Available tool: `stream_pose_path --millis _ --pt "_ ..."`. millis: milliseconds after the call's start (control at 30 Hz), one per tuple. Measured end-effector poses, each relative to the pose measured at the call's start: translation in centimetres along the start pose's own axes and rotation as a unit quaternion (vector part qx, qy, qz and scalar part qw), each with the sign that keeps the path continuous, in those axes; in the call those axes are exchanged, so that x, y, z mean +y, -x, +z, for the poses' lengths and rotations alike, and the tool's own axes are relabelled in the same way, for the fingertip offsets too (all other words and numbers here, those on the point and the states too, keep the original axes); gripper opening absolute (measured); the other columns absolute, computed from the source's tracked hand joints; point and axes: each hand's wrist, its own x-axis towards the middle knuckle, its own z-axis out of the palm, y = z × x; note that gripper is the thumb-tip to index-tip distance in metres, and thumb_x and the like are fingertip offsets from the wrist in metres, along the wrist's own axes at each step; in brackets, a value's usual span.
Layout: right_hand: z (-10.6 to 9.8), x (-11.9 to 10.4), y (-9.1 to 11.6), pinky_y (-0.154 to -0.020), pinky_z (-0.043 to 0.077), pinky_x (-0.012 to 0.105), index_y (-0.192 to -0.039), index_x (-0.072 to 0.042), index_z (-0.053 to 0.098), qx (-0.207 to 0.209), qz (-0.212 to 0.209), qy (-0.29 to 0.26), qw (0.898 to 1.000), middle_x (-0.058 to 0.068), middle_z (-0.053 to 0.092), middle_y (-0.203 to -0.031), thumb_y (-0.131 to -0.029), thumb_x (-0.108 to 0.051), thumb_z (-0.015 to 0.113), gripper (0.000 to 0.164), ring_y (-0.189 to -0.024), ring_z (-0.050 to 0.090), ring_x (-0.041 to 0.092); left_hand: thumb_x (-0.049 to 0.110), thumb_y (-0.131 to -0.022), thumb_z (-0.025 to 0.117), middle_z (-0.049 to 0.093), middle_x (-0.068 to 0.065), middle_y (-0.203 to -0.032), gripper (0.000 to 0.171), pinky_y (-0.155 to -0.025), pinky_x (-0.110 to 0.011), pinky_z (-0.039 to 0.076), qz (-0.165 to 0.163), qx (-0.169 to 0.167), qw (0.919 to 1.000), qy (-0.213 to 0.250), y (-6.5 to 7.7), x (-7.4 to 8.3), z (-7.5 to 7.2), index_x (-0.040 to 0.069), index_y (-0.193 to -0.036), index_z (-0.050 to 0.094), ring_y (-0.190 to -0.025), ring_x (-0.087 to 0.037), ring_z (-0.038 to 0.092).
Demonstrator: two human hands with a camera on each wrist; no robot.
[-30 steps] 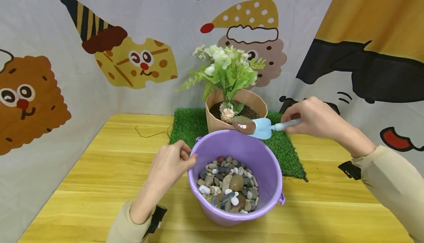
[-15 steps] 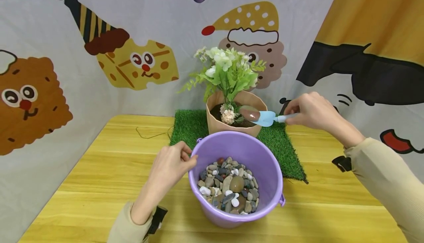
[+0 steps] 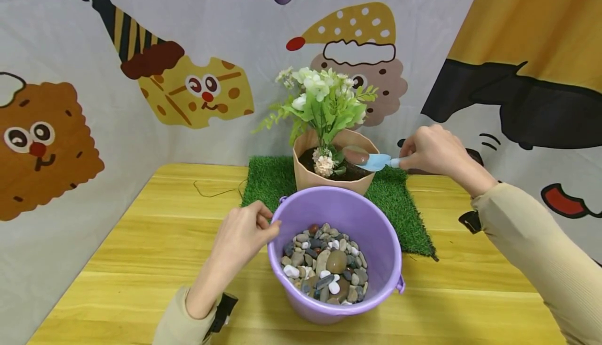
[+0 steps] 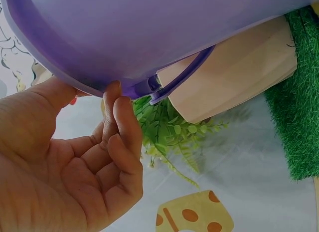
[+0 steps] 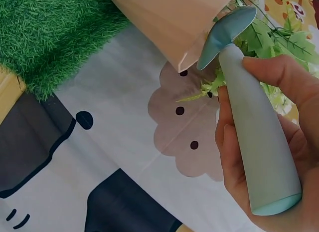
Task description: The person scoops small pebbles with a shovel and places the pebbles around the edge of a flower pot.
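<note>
My right hand (image 3: 435, 149) grips the handle of a light blue toy trowel (image 3: 377, 162), its thumb lying along the handle in the right wrist view. A large smooth brown stone (image 3: 356, 155) lies at the blade's tip, over the soil in a peach flowerpot (image 3: 308, 175). White flowers with green leaves (image 3: 324, 99) stand in that pot. With thumb and fingers my left hand (image 3: 244, 232) pinches the left rim of a purple bucket (image 3: 381, 240). Pebbles (image 3: 324, 261) in grey, white and brown cover the bucket's bottom.
The pot stands on a green artificial grass mat (image 3: 404, 214), behind the bucket, on a yellow wooden table (image 3: 155, 261). A thin dark wire (image 3: 213, 193) lies to the left. A cartoon-printed cloth (image 3: 211, 15) hangs close behind the pot.
My right hand has carried the trowel and stone from above the bucket's far rim back over the pot's soil, and the blade now tilts downward. The left hand stays at the rim.
</note>
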Motion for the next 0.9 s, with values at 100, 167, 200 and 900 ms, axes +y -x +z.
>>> stream_pose_path --millis 100,167,200,900 --pt "0.0 -0.2 -0.4 -0.041 0.035 0.029 -0.079 -0.009 0.075 -0.006 0.006 0.005 1.0 0.001 0.062 -0.062 -0.074 -0.024 0.073 0.015 -0.053 0.047 0.017 0.013 -0.075 0.07 0.07 -0.006 -0.073 0.016 -0.048 -0.018 0.048 0.0 0.001 1.0 -0.002 0.0 0.0 0.0 0.003 -0.088 0.068 -0.057 -0.009 0.061" --pt "0.0 -0.4 -0.7 -0.042 0.037 0.03 -0.078 -0.01 0.075 -0.008 0.008 0.01 1.0 0.002 0.065 -0.066 -0.075 -0.026 0.074 0.016 -0.054 0.05 0.018 0.013 -0.075 0.07 0.07 -0.006 -0.072 0.016 -0.048 -0.018 0.048 0.001 0.003 1.0 -0.004 0.0 0.0 0.0 0.003 -0.087 0.068 -0.057 -0.009 0.06" --pt "0.1 -0.6 -0.9 -0.042 0.038 0.03 -0.077 -0.01 0.075 -0.01 0.01 0.012 1.0 0.003 0.066 -0.067 -0.075 -0.027 0.075 0.017 -0.055 0.051 0.019 0.012 -0.075 0.07 0.07 -0.006 -0.072 0.016 -0.048 -0.018 0.048 0.002 0.003 1.0 -0.003 0.0 0.0 0.0 0.002 -0.087 0.068 -0.057 -0.009 0.06" --pt "0.3 -3.7 -2.5 -0.04 0.034 0.03 -0.051 -0.014 0.048 -0.027 0.063 0.065 0.996 0.001 0.042 -0.051 -0.071 -0.025 0.073 0.034 -0.05 0.045 0.022 0.013 -0.076 0.07 0.07 -0.007 -0.074 0.017 -0.049 -0.018 0.049 -0.007 -0.005 1.0 0.0 -0.1 0.0 0.0 0.002 -0.089 0.067 -0.058 -0.01 0.061"
